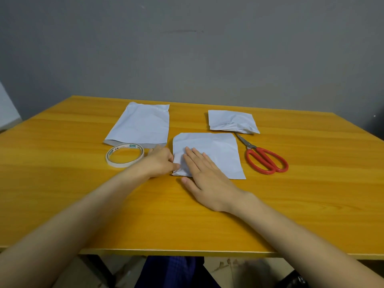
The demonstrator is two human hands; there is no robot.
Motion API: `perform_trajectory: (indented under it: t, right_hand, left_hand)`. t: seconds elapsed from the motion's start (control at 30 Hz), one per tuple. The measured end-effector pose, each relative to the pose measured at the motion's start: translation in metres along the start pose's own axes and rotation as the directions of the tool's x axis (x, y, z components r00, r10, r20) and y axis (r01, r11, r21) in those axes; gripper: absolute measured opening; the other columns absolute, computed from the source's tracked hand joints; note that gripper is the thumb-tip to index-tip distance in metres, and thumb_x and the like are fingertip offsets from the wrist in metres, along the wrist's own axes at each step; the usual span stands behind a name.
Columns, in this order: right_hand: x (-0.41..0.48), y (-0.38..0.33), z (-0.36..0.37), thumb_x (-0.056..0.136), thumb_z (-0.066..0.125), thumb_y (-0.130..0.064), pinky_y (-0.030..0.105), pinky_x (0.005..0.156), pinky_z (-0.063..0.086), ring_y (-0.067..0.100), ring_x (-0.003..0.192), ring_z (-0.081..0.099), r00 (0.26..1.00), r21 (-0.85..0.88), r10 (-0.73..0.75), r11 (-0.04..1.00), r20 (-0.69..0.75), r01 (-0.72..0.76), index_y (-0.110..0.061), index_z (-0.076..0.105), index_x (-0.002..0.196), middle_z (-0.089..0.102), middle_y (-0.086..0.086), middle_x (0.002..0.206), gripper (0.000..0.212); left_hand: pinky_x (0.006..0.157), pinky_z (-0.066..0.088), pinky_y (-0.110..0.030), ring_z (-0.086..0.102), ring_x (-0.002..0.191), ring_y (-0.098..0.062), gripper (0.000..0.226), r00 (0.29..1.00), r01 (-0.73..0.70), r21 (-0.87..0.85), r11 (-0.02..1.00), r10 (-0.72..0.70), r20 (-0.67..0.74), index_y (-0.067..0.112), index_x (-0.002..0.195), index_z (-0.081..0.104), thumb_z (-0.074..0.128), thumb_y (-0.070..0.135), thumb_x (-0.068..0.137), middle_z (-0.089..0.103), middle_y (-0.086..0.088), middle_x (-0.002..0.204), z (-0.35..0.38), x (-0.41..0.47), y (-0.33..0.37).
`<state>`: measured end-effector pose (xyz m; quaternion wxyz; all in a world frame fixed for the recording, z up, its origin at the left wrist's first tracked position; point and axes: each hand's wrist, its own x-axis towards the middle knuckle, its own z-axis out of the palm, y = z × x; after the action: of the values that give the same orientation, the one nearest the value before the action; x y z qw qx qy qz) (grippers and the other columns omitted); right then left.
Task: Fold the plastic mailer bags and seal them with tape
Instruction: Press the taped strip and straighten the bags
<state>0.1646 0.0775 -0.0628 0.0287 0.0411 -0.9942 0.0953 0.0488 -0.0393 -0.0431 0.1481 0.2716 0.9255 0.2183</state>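
Middle bag (218,150) lay flat on the table (83,204), its left edge pinched by the left grip (160,161), the right grip (205,175) spread unclenched on top; tape roll (124,155) sat just left of the left grip, so that hand was judged nearer.

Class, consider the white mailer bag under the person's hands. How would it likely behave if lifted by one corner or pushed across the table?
Probably floppy: the mailer bag is thin, creased film, so it would droop from one corner. Likely light. It may slide on the smooth table, perhaps why the right hand presses it flat.
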Motion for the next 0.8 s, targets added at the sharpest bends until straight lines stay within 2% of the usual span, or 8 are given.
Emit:
perform_trajectory:
  t: [0.07,0.13,0.2,0.27,0.33,0.47,0.63,0.8]
  right_hand:
    - [-0.001,0.0,0.0,0.101,0.024,-0.041,0.02,0.112,-0.015,0.01,0.145,-0.014,1.0,0.011,0.005,1.0,-0.024,-0.005,-0.012,-0.003,0.151,-0.011,0.002,0.159,0.063]
    - [-0.001,-0.001,0.0,0.101,0.025,-0.04,0.02,0.112,-0.016,0.011,0.145,-0.014,0.998,0.004,-0.003,1.0,-0.055,0.004,-0.013,-0.002,0.151,-0.011,0.002,0.159,0.063]
    - [-0.002,-0.001,0.0,0.101,0.025,-0.041,0.021,0.113,-0.015,0.01,0.145,-0.014,0.998,-0.014,-0.023,1.0,-0.066,0.022,-0.014,-0.001,0.152,-0.01,0.001,0.159,0.062]
    - [-0.003,-0.002,0.0,0.101,0.024,-0.042,0.022,0.115,-0.014,0.009,0.145,-0.013,0.997,-0.023,-0.045,0.999,-0.055,0.044,-0.015,-0.001,0.152,-0.008,-0.001,0.159,0.062]
    - [-0.002,-0.003,0.0,0.101,0.024,-0.044,0.023,0.115,-0.012,0.008,0.145,-0.01,0.998,-0.023,-0.056,0.998,-0.024,0.055,-0.015,0.001,0.152,-0.005,-0.001,0.16,0.063]
    - [-0.005,-0.001,-0.002,0.099,0.021,-0.05,0.025,0.116,-0.01,0.009,0.146,-0.007,0.999,-0.062,-0.021,0.998,0.04,0.024,-0.015,0.005,0.152,-0.001,0.0,0.16,0.065]
    - [-0.02,0.001,-0.005,0.097,0.021,-0.056,0.025,0.115,-0.005,0.009,0.145,-0.01,0.997,-0.049,0.061,0.997,0.054,-0.059,-0.016,0.004,0.152,-0.004,-0.001,0.16,0.071]
    - [-0.027,-0.002,-0.005,0.095,0.022,-0.06,0.027,0.117,-0.002,0.015,0.147,-0.007,0.989,-0.062,0.149,0.987,0.005,-0.148,-0.011,0.005,0.152,-0.004,0.004,0.16,0.077]
  left_hand:
    - [0.063,0.037,-0.03,0.049,0.068,-0.02,0.026,0.999,-0.008,-0.155,0.988,0.002,-0.041,0.013,0.067,0.052,0.059,0.021,0.091,0.052,-0.009,0.07,-0.002,-0.003,0.005]
    - [0.061,0.048,-0.031,0.052,0.062,-0.019,0.022,0.998,0.003,-0.385,0.923,-0.028,-0.059,0.01,0.07,0.051,0.057,0.013,0.092,0.054,-0.01,0.067,-0.007,-0.005,0.009]
    - [0.06,0.057,-0.027,0.061,0.067,-0.019,0.004,0.992,0.114,-0.673,0.731,-0.114,0.045,0.006,0.092,0.052,0.056,0.005,0.092,0.06,-0.013,0.08,-0.012,-0.008,0.012]
    - [0.061,0.057,-0.029,0.065,0.078,-0.021,0.031,0.981,0.191,-0.822,0.537,-0.143,0.135,0.0,0.12,0.046,0.055,-0.001,0.09,0.062,-0.017,0.101,-0.012,-0.009,0.009]
    - [0.065,0.059,-0.03,0.065,0.088,-0.022,0.047,0.977,0.208,-0.861,0.464,-0.137,0.162,-0.005,0.133,0.038,0.054,-0.006,0.089,0.059,-0.02,0.116,-0.007,-0.01,0.007]
    - [0.079,0.051,-0.032,0.061,0.103,-0.025,0.046,0.979,0.183,-0.841,0.51,-0.169,0.11,-0.006,0.132,0.042,0.055,-0.008,0.088,0.056,-0.019,0.127,-0.001,-0.012,0.01]
    - [0.079,0.05,-0.032,0.06,0.097,-0.024,0.038,0.977,0.194,-0.822,0.536,-0.185,0.109,-0.006,0.126,0.048,0.055,-0.007,0.088,0.057,-0.018,0.123,0.001,-0.012,0.011]
    - [0.078,0.051,-0.033,0.059,0.109,-0.028,0.044,0.973,0.206,-0.816,0.539,-0.203,0.112,-0.005,0.13,0.044,0.056,-0.007,0.087,0.053,-0.018,0.129,0.0,-0.011,0.012]
